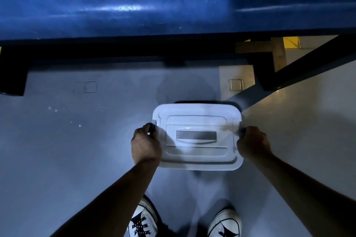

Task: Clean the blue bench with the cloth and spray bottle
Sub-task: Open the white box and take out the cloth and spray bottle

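Grey floor [57, 150] fills my view — blue bench [115, 2] across the top. My left hand [146, 144] and right hand [252, 143] clasp a lidded white container's [196, 136] side clips, fingers curled shut. Sneakers [142, 221] below — no readable writing.

The blue bench [134, 0] fills the whole upper part of the view, a broad glossy top running from the left edge to the right edge. Its surface is deep blue with pale cloudy mottling, a bright streak of reflected light near the middle and fainter streaks at the upper right, where a dark shadow covers the corner. Its near edge is a straight dark band, and below that band black frame members reach down to the pale floor at left and right.
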Action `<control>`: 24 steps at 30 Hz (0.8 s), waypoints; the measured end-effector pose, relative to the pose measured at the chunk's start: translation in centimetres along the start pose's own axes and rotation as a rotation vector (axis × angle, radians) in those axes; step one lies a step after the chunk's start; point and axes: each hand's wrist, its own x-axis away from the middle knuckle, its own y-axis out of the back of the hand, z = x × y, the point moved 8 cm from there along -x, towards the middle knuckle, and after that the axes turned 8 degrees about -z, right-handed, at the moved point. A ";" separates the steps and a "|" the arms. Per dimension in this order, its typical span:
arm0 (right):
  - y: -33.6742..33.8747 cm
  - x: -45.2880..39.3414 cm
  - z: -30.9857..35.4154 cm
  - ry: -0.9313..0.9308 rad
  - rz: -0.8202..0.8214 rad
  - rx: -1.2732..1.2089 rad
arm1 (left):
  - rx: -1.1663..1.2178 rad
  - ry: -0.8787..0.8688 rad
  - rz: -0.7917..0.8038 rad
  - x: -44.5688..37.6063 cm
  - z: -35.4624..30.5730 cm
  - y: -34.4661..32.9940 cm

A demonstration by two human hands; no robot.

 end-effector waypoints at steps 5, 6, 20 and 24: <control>-1.1 -1.0 -2.0 -0.054 0.120 -0.056 | 0.040 0.068 -0.012 -0.2 0.6 0.0; -1.2 -1.2 -2.2 -0.060 0.119 -0.084 | 0.044 0.094 0.001 -0.5 0.8 -0.1; 1.5 0.0 -0.6 0.020 -0.211 -0.185 | 0.032 0.014 -0.031 -0.4 -0.5 0.6; 0.3 0.6 -0.4 -0.030 -0.163 -0.184 | 0.034 0.050 -0.002 -0.1 -0.2 -0.1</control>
